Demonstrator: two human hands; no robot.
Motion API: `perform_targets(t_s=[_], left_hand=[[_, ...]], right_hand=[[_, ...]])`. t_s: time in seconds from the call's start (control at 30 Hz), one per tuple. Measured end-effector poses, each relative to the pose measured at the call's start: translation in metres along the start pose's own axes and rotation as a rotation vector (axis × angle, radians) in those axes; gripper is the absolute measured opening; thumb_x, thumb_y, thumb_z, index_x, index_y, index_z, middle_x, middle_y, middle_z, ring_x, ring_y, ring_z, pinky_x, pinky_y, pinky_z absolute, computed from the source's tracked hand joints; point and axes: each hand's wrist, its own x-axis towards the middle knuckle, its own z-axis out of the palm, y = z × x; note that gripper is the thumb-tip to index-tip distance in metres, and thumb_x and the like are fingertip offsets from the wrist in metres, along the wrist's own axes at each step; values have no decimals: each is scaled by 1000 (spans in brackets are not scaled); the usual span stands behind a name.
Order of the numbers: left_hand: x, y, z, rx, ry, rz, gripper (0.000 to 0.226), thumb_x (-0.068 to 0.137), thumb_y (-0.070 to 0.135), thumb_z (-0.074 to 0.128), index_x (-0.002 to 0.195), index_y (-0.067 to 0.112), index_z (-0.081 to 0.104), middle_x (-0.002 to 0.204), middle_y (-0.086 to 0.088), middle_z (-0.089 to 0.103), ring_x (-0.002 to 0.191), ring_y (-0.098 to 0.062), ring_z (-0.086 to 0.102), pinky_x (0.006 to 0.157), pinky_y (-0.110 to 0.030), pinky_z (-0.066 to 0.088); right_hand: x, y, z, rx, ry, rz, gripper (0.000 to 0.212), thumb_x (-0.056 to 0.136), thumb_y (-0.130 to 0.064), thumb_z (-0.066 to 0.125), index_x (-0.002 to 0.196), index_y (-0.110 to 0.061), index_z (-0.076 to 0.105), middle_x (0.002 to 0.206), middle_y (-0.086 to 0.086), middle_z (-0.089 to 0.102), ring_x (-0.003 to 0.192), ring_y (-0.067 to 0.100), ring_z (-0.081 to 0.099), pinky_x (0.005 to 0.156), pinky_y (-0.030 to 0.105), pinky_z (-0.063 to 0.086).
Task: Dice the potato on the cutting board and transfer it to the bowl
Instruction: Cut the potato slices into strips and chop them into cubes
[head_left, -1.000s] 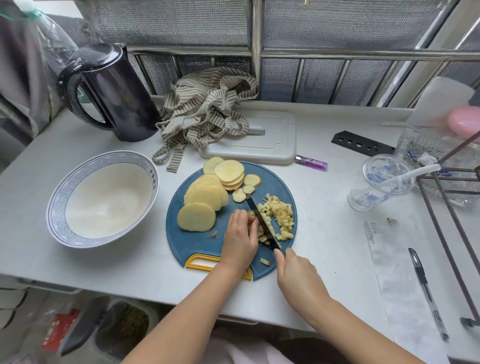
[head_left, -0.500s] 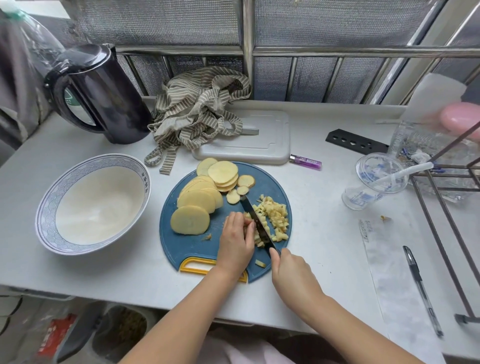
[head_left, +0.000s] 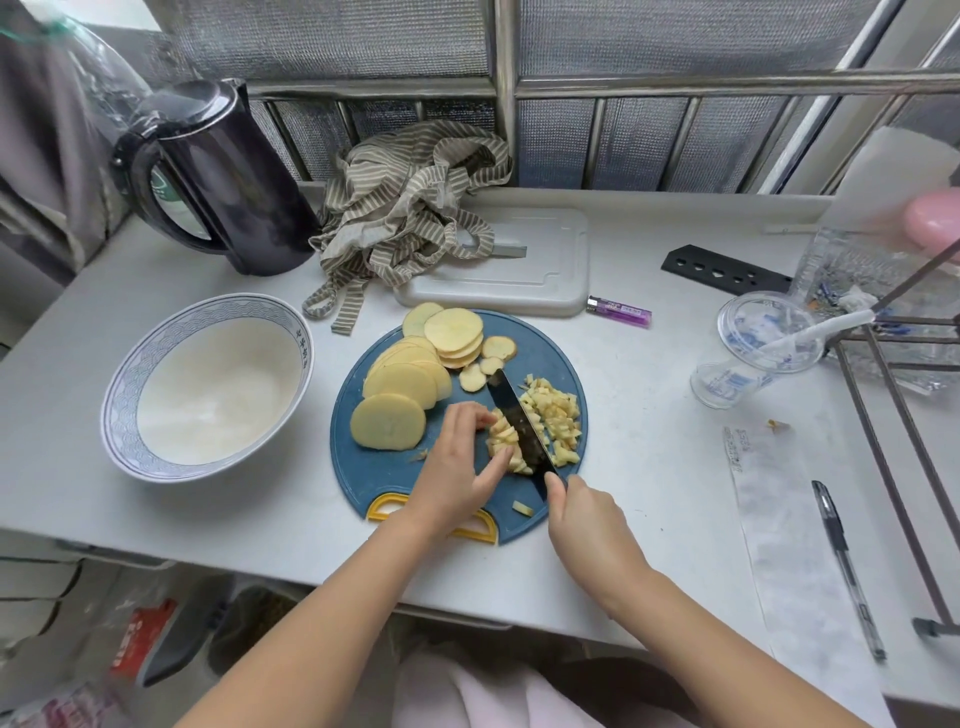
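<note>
A round blue cutting board with a yellow handle lies in the middle of the counter. Potato slices are stacked on its left and far side. A heap of diced potato lies on its right. My right hand grips the handle of a dark knife, whose blade rests on a small stack of cut potato strips. My left hand holds those strips with curled fingers and thumb. A white bowl with a blue patterned rim stands empty left of the board.
A black kettle stands at the back left, a striped cloth and a grey board behind the cutting board. A purple lighter, plastic cup, black strip, pen and metal rack are on the right.
The knife blade has moved slightly left along the strips between cuts, and my left hand has shifted back with it. The diced heap has grown a little.
</note>
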Motion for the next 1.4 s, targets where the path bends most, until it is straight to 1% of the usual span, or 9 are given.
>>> perform_targets(t_s=[0.1, 0.2, 0.37, 0.57, 0.77, 1.0, 1.17, 1.27, 1.4], left_hand=[[-5, -1, -6, 104, 17, 69, 37, 85, 43, 58, 107, 13, 56, 119, -1, 44, 115, -7, 41, 98, -13, 32], [-15, -1, -6, 241, -35, 190, 32, 81, 46, 62, 98, 19, 62, 121, -2, 45, 118, -17, 38, 101, -28, 33], [-26, 1, 7, 345, -137, 320, 25, 79, 48, 61, 85, 25, 69, 111, -1, 51, 113, -19, 39, 89, -35, 36], [-25, 0, 15, 387, 53, 219, 19, 70, 35, 81, 76, 21, 69, 97, -1, 55, 101, -17, 41, 80, -35, 37], [-15, 7, 21, 385, 154, 198, 26, 67, 34, 83, 78, 18, 65, 103, 4, 44, 98, -19, 41, 79, -25, 22], [-11, 9, 19, 410, 100, 179, 25, 68, 28, 86, 86, 23, 70, 103, 0, 49, 101, -20, 42, 83, -29, 25], [-9, 14, 20, 434, 73, 173, 22, 68, 26, 85, 82, 24, 68, 101, -3, 54, 101, -21, 40, 80, -27, 19], [-10, 15, 21, 424, 63, 151, 21, 71, 26, 84, 83, 24, 67, 103, -2, 53, 103, -20, 40, 83, -31, 25], [-10, 17, 18, 366, 61, 139, 16, 80, 36, 72, 86, 22, 67, 105, -1, 53, 105, -17, 40, 85, -33, 29]], right_hand=[[1, 1, -1, 10, -13, -2, 45, 104, -41, 26, 105, -8, 56, 101, 12, 66, 91, 28, 63, 76, 35, 50], [2, 3, -1, 14, -17, -11, 45, 104, -41, 26, 106, -7, 56, 103, 15, 66, 95, 31, 62, 77, 36, 47], [5, 4, -2, 6, -36, -17, 45, 104, -40, 27, 108, -6, 56, 104, 15, 65, 97, 32, 62, 76, 35, 46], [4, 9, -1, 31, -48, -15, 44, 104, -41, 26, 106, -8, 56, 103, 14, 65, 96, 30, 61, 75, 34, 45], [4, 10, -1, 13, -46, -32, 46, 104, -42, 26, 107, -8, 56, 105, 14, 65, 98, 31, 61, 79, 36, 47], [5, 11, -2, 42, -62, -39, 46, 104, -43, 27, 106, -9, 57, 103, 12, 65, 96, 29, 60, 75, 34, 45], [4, 19, -11, 144, -78, -57, 43, 103, -44, 29, 95, -13, 58, 92, 5, 63, 84, 20, 57, 69, 29, 40], [2, 26, -18, 172, -66, -76, 40, 103, -44, 29, 85, -19, 55, 79, -2, 57, 73, 12, 54, 57, 22, 35], [3, 30, -27, 176, -71, -99, 40, 102, -46, 29, 77, -24, 51, 75, -4, 56, 70, 12, 53, 55, 21, 33]])
